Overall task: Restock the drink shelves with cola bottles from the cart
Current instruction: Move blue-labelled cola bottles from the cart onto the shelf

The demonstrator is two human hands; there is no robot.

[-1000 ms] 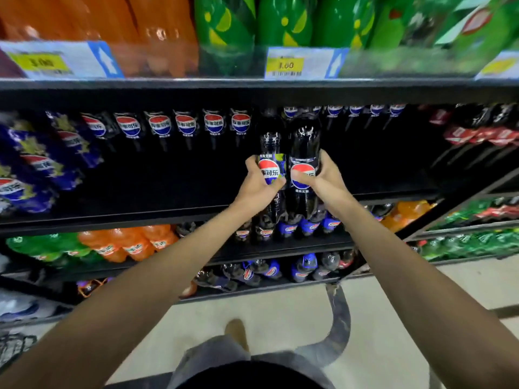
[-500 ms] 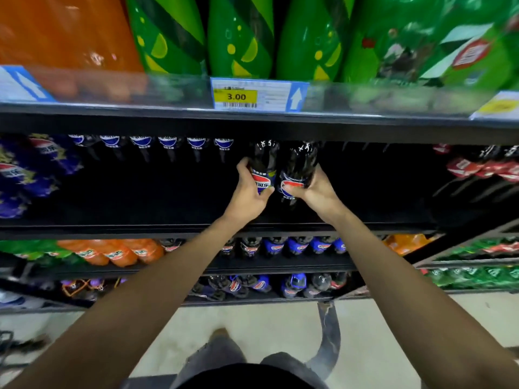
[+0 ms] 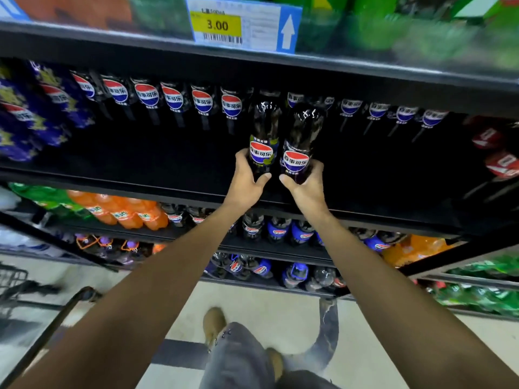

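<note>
Two dark cola bottles with red, white and blue round labels stand side by side inside the dark middle shelf [image 3: 168,189]. My left hand [image 3: 247,181] grips the lower part of the left cola bottle [image 3: 264,136]. My right hand [image 3: 306,186] grips the lower part of the right cola bottle [image 3: 302,138]. Both arms reach forward and up. A row of matching cola bottles [image 3: 174,98] lines the back of the same shelf, left and right of the two held ones. The bottle bases are hidden by my hands.
The shelf above carries a 3.00 price tag [image 3: 222,25] under green and orange bottles. Orange soda bottles [image 3: 126,211] and more cola sit on lower shelves. Red-labelled bottles [image 3: 497,153] are at the right. The cart [image 3: 16,287] shows at the lower left on the pale floor.
The view has shifted closer and lower relative to the shelf. Both hands keep their grip, and the two bottles sit a little deeper into the middle shelf.
</note>
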